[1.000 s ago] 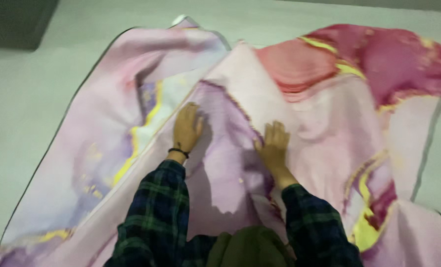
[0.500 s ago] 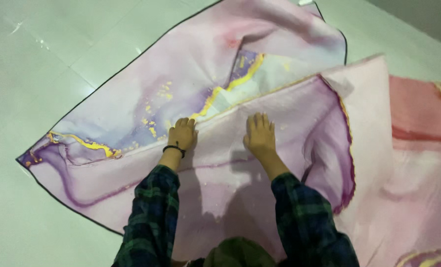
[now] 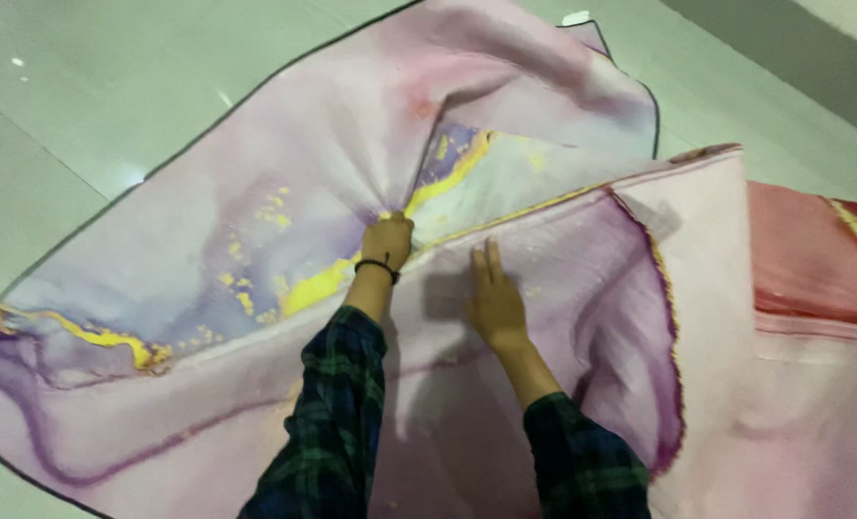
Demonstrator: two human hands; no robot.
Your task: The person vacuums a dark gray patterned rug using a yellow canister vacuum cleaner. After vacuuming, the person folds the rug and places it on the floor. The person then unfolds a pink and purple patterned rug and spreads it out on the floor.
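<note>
On the pale tiled floor (image 3: 83,86) my left hand (image 3: 388,240), flat a moment ago, now bunches the marbled pink rug (image 3: 284,173); my right hand (image 3: 494,300) stays spread flat beside it.

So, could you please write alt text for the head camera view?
A left hand pinches a gathered fold of a pink and purple marbled cloth spread on a pale tiled floor, while the right hand presses flat beside it.
</note>
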